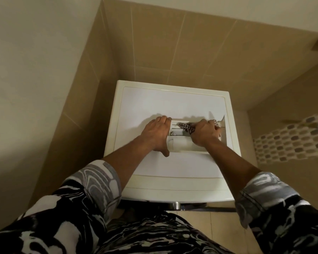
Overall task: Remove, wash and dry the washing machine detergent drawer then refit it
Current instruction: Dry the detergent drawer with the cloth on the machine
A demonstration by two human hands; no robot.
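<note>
The white detergent drawer point(180, 142) lies on top of the white washing machine point(145, 107), its compartments facing up. My left hand point(155, 135) rests on the drawer's left side, fingers over its far edge and thumb along the near edge. My right hand point(205, 132) grips a dark checked cloth point(185, 127) that is pressed into the drawer's compartments on the right. The drawer's right end is hidden under that hand.
The machine stands in a narrow niche between a beige tiled wall point(173, 43) at the back and a plain wall point(35, 88) on the left. A mosaic tile band point(292, 140) runs along the right wall. My patterned sleeves fill the foreground.
</note>
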